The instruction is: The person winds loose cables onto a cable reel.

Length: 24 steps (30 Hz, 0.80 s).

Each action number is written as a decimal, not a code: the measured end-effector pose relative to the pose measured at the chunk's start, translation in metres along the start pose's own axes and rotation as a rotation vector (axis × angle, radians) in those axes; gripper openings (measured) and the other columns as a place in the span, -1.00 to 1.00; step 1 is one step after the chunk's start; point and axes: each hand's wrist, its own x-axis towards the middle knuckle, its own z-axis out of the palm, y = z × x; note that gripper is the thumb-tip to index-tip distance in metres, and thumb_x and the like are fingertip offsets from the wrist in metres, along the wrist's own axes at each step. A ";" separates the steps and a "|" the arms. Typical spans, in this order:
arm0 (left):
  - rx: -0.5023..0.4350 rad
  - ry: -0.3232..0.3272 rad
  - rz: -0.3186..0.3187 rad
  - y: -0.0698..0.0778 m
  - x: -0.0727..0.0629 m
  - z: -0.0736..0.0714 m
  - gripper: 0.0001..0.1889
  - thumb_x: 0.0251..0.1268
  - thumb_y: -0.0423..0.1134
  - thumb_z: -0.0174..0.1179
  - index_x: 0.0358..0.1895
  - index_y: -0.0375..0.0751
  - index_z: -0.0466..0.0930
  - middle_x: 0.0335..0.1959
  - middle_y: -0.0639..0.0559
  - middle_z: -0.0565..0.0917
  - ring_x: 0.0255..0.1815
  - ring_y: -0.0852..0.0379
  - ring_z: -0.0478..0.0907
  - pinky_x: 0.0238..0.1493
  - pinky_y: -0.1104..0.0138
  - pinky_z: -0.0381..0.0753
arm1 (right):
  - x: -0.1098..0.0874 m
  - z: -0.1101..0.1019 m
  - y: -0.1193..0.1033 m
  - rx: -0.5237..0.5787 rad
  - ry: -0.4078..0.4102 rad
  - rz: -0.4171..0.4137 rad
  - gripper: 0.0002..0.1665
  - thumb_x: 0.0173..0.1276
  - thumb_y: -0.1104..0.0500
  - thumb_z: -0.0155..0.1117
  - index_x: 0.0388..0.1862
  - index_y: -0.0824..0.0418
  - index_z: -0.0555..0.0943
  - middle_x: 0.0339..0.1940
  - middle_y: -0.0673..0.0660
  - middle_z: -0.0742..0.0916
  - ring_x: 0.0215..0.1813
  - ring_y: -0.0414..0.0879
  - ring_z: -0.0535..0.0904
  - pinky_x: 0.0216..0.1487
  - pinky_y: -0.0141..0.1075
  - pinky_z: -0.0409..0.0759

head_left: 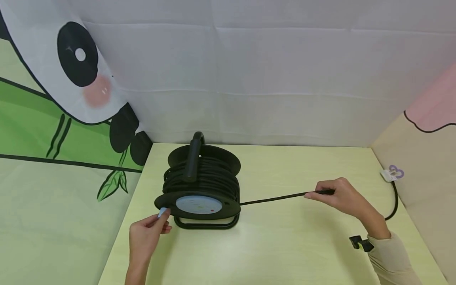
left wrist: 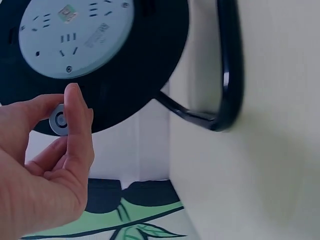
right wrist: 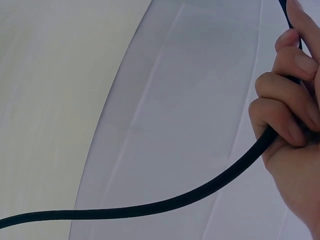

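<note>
A black cable reel [head_left: 201, 186], wound with many turns of cable, stands on the table left of centre with its carrying handle on top. On its front disc sits a pale socket panel [left wrist: 75, 37]. My left hand [head_left: 145, 237] pinches the small light blue-grey winding knob [left wrist: 58, 120] at the disc's lower left edge, between thumb and finger. From the reel's right side the black cable [head_left: 274, 199] runs taut to my right hand [head_left: 341, 200]. The right fingers curl round this cable, and in the right wrist view its loose part [right wrist: 190, 197] hangs in a bend below the hand.
Behind the right forearm, the cable's far end leads to a white plug [head_left: 386, 175] with a purple heart-shaped piece, at the table's right edge. The pale yellow table [head_left: 270, 249] meets a white cloth backdrop [head_left: 278, 79]. Printed cloth hangs at the left.
</note>
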 end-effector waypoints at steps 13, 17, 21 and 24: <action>-0.048 0.006 0.010 0.041 -0.010 -0.009 -0.52 0.31 -0.03 0.44 -0.07 -0.50 0.74 -0.56 0.06 0.74 -0.56 0.13 0.74 -0.30 0.41 0.77 | 0.002 0.011 0.002 0.024 -0.027 0.030 -0.67 0.35 0.07 0.51 -0.56 -0.18 0.59 -0.68 -0.27 0.43 -0.60 -0.38 0.23 -0.61 -0.43 0.28; -0.069 -0.001 0.018 0.052 -0.016 -0.007 -0.53 0.32 -0.06 0.44 -0.07 -0.52 0.73 -0.56 0.04 0.74 -0.56 0.09 0.74 -0.32 0.37 0.78 | 0.003 0.014 0.001 0.020 -0.041 0.028 -0.69 0.36 0.06 0.50 -0.55 -0.17 0.61 -0.67 -0.26 0.45 -0.60 -0.37 0.25 -0.60 -0.43 0.29; -0.105 -0.012 0.041 0.063 -0.023 -0.003 -0.57 0.32 -0.13 0.45 -0.09 -0.54 0.72 -0.57 -0.03 0.73 -0.59 0.07 0.72 -0.36 0.32 0.79 | 0.003 0.017 0.000 0.021 -0.049 0.042 -0.72 0.36 0.05 0.50 -0.53 -0.17 0.63 -0.67 -0.25 0.47 -0.60 -0.37 0.27 -0.60 -0.42 0.31; -0.127 -0.029 0.068 0.071 -0.027 0.002 -0.61 0.32 -0.18 0.45 -0.11 -0.56 0.72 -0.57 -0.07 0.72 -0.62 0.08 0.71 -0.40 0.30 0.79 | 0.004 0.020 -0.001 0.035 -0.068 0.061 -0.74 0.36 0.02 0.50 -0.52 -0.18 0.64 -0.66 -0.26 0.49 -0.59 -0.37 0.28 -0.58 -0.42 0.33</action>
